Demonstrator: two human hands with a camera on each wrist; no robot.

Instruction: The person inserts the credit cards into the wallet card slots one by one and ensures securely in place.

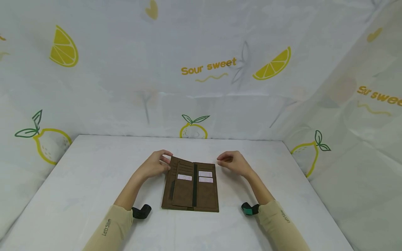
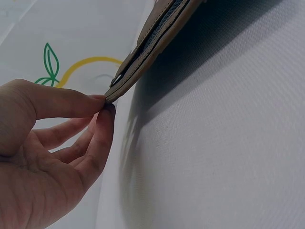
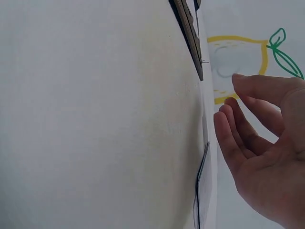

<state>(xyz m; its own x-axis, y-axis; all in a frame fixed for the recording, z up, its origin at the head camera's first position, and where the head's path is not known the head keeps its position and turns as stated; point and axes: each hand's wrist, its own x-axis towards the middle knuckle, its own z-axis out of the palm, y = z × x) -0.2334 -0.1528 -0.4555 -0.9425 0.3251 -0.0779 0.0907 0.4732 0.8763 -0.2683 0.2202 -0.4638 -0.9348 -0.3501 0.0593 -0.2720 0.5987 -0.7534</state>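
Observation:
A brown long wallet [image 1: 205, 195] lies spread open on the white table, with a dark band down its fold. Pale cards show in its slots, one card [image 1: 184, 177] on the inner leaf and two on the right side. My left hand [image 1: 156, 164] pinches the wallet's outer left edge between thumb and forefinger. In the left wrist view that cover [image 2: 143, 62] is tilted up off the table, throwing a shadow beneath. Just beyond the wallet's top right corner, my right hand [image 1: 233, 162] is held with loosely bent fingers and nothing in them.
The white table [image 1: 103, 164] reaches back to a hanging cloth [image 1: 125, 69] printed with lemons and lettering. More of this cloth falls along both sides. A black strap piece [image 1: 142, 211] sits at the left cuff, and a black and green one [image 1: 250, 209] at the right.

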